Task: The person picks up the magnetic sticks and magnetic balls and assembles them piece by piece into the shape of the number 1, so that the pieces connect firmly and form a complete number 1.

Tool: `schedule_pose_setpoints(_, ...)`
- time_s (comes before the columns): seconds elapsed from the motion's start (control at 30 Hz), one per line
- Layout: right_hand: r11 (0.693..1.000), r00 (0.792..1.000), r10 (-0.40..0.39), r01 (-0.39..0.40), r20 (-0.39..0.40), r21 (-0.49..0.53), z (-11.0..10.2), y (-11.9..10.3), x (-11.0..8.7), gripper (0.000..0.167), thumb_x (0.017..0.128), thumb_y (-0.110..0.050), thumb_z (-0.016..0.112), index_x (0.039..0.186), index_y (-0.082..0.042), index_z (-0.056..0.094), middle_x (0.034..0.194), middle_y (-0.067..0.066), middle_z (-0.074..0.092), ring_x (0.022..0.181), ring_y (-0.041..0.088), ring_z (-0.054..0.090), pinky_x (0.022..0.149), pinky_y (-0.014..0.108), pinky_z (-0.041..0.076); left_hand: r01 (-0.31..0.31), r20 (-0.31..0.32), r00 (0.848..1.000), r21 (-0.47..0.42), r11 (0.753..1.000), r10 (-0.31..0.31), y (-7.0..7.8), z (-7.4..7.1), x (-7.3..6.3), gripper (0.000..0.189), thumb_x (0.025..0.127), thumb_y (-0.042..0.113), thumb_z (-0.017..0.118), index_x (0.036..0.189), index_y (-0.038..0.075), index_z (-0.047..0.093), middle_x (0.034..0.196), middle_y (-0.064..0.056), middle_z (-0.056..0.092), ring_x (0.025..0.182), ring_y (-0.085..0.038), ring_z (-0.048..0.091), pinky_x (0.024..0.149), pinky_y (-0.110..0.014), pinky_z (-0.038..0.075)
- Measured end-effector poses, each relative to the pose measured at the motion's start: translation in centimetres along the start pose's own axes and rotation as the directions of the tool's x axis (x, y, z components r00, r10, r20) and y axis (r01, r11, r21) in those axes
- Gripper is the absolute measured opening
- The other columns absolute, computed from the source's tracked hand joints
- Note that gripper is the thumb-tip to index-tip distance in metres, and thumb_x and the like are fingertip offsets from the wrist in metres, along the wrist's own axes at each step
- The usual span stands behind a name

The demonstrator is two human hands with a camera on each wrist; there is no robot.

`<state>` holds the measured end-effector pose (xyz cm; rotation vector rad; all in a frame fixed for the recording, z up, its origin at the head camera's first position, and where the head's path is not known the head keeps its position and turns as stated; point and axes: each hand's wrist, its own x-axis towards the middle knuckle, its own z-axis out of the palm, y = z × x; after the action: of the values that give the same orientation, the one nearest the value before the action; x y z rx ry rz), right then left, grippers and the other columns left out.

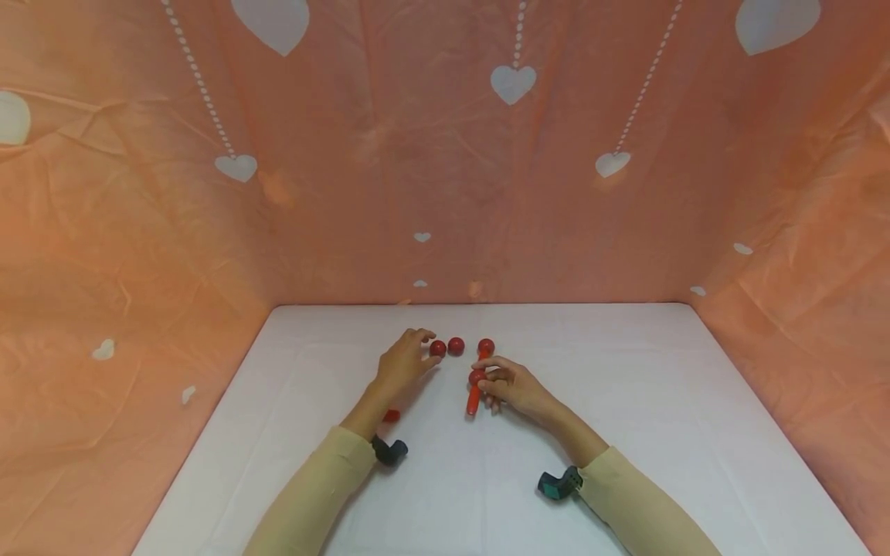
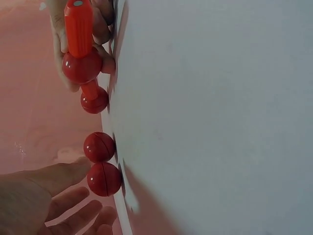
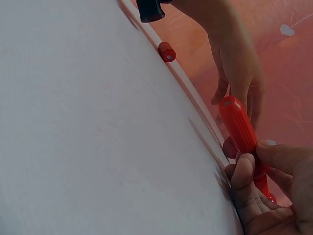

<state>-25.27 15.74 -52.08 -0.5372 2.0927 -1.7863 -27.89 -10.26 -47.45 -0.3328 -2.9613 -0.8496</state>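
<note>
My right hand (image 1: 518, 388) pinches a red ball (image 1: 477, 378) between thumb and fingers. A ridged red rod (image 3: 238, 126) with a small grey disc at its end sticks out from that ball toward me. On the ball's far side, a second red rod (image 1: 483, 357) links it to another red ball (image 1: 486, 346). My left hand (image 1: 402, 364) has its thumb and fingers parted around a loose red ball (image 1: 437, 348); whether they touch it, I cannot tell. Just right of that lies another loose red ball (image 1: 456, 346).
A separate red rod (image 3: 167, 51) lies on the white table (image 1: 445, 479), partly hidden by my left wrist in the head view. Behind the table hangs an orange cloth (image 1: 445, 193) with white hearts. Dark wrist cameras (image 1: 558, 485) jut out below both hands.
</note>
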Motion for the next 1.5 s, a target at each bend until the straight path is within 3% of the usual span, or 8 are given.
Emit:
schedule_pose_setpoints(0.3,1.0,1.0,-0.003,0.003,-0.002,0.007,0.13,0.01,0.04,0.042,0.107,-0.013,0.067,0.146,-0.001,0.058,0.094,0.011,0.069,0.068,0.019,0.065,0.068,0.026,0.059,-0.003,0.033,0.999,0.018,1.0,0.003,0.22,0.02,0.6,0.046,0.099,0.025,0.08,0.14,0.011,0.065,0.135,-0.013,0.066,0.122,-0.032,0.066,0.101,-0.056,0.055)
schedule_pose_setpoints(0.47,1.0,1.0,-0.003,0.003,0.002,0.007,0.24,-0.02,0.05,0.042,0.107,-0.013,0.067,0.146,-0.001,0.058,0.095,0.011,0.069,0.069,0.019,0.065,0.068,0.026,0.059,0.006,0.043,0.999,0.003,1.0,-0.006,0.33,0.15,0.58,0.044,0.099,0.021,0.08,0.139,0.01,0.066,0.126,-0.013,0.068,0.116,-0.031,0.067,0.1,-0.056,0.055)
schedule_pose_setpoints(0.67,1.0,1.0,0.007,-0.007,-0.002,0.004,0.25,-0.12,-0.04,0.042,0.107,-0.013,0.067,0.146,-0.001,0.058,0.095,0.011,0.069,0.069,0.019,0.065,0.068,0.026,0.059,0.002,0.021,1.0,0.012,1.0,-0.003,0.22,0.67,0.59,0.038,0.1,0.02,0.078,0.135,0.01,0.068,0.113,-0.009,0.068,0.106,-0.026,0.066,0.095,-0.053,0.055)
schedule_pose_setpoints(0.9,1.0,1.0,0.01,-0.01,-0.004,0.003,0.29,-0.13,-0.05,0.042,0.107,-0.013,0.068,0.146,-0.001,0.058,0.096,0.01,0.069,0.069,0.019,0.065,0.068,0.026,0.059,0.045,0.008,0.999,0.018,0.999,-0.045,0.14,0.93,0.55,0.03,0.101,0.022,0.076,0.127,0.011,0.069,0.111,-0.009,0.071,0.106,-0.028,0.068,0.095,-0.053,0.054)
schedule_pose_setpoints(1.5,1.0,1.0,0.01,-0.01,-0.011,-0.019,0.21,-0.21,-0.18,0.043,0.107,-0.015,0.068,0.147,-0.002,0.057,0.097,0.011,0.07,0.07,0.02,0.065,0.069,0.026,0.059,0.06,-0.004,0.998,-0.025,0.998,-0.06,-0.36,0.63,0.03,0.026,0.101,0.029,0.076,0.122,0.014,0.071,0.111,-0.005,0.074,0.105,-0.026,0.068,0.094,-0.053,0.053)
